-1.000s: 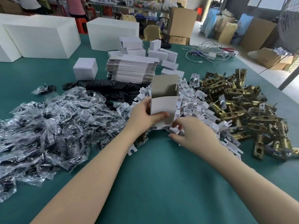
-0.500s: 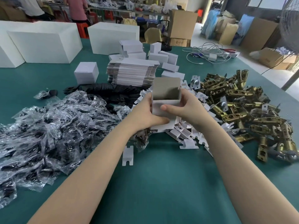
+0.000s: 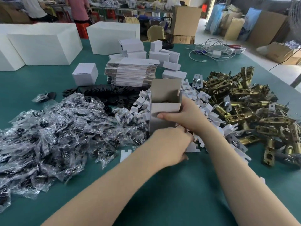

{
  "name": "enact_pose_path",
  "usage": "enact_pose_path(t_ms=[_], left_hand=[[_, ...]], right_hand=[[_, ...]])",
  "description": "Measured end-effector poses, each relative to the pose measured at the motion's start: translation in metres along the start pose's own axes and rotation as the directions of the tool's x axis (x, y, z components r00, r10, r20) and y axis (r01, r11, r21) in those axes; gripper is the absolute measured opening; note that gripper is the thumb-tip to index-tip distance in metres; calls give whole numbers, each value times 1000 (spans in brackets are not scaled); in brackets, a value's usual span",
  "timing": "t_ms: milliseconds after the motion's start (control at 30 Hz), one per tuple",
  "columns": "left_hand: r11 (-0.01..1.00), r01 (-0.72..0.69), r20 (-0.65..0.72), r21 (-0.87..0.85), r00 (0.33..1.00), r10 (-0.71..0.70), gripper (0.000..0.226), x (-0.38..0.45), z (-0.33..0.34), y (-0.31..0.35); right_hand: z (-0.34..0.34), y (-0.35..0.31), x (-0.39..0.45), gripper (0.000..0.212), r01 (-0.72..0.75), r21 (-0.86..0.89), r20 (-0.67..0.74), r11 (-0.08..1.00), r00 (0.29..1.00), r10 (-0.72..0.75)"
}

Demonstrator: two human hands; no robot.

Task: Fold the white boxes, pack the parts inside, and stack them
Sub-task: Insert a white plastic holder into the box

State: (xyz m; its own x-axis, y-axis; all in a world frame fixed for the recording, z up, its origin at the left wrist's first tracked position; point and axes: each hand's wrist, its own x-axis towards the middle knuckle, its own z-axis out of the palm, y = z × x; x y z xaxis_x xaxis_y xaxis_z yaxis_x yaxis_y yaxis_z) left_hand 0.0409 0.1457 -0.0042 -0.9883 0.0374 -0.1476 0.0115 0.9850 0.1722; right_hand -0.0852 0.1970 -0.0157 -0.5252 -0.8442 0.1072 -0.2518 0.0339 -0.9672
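Observation:
A small white box [image 3: 160,110] stands upright and open in the middle of the green table [image 3: 187,190], its lid flap raised. My right hand [image 3: 184,116] grips it, thumb across the front and fingers round the right side. My left hand [image 3: 170,144] lies just below the box with curled fingers at the pile of white card inserts [image 3: 194,146], pinching one of them; the fingertips are hidden. Brass latches [image 3: 244,103] are heaped on the right. Clear bags of black parts [image 3: 57,128] are heaped on the left.
A stack of flat unfolded boxes [image 3: 130,72] lies behind the open box, with black plates [image 3: 104,93] in front of it. A folded box [image 3: 85,74] and more small boxes [image 3: 162,54] stand further back. Large white cartons [image 3: 45,46] and cables [image 3: 215,51] line the far edge.
My left hand let go of the box's left side and dropped to the card inserts below it. My right hand came up from the inserts and now holds the box alone.

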Motion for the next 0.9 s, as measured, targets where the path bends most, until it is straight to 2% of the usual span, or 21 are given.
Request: enact_pose_path(t_ms=[100,200,267,433,567,733,900], left_hand=[[999,-1,-89,52,996,6,39,13,14,6],[999,-13,-173,-39,985,6,27,13,17,3],[994,-60,-179,-92,983,42,22,10,16,3],[980,-183,-69,-77,982,178,45,5,11,2],[956,-176,-1,-235,983,181,34,1,1,-5],[937,-192,0,-291,980,201,24,-5,-11,-13],[920,-104,99,-378,983,152,21,-16,-25,-19]], right_hand=[[1,1,-2,49,-2,-6,-16,1000,1000,2],[0,3,-2,37,12,-71,-68,997,998,-17],[0,3,-2,35,7,-78,-77,997,997,-13],[0,2,-3,34,10,-86,-82,996,996,-17],[0,1,-3,36,13,-87,-69,996,997,-19],[-1,2,-3,31,41,-74,-60,996,997,-45],[-2,4,-3,33,59,-38,-32,998,998,-60]])
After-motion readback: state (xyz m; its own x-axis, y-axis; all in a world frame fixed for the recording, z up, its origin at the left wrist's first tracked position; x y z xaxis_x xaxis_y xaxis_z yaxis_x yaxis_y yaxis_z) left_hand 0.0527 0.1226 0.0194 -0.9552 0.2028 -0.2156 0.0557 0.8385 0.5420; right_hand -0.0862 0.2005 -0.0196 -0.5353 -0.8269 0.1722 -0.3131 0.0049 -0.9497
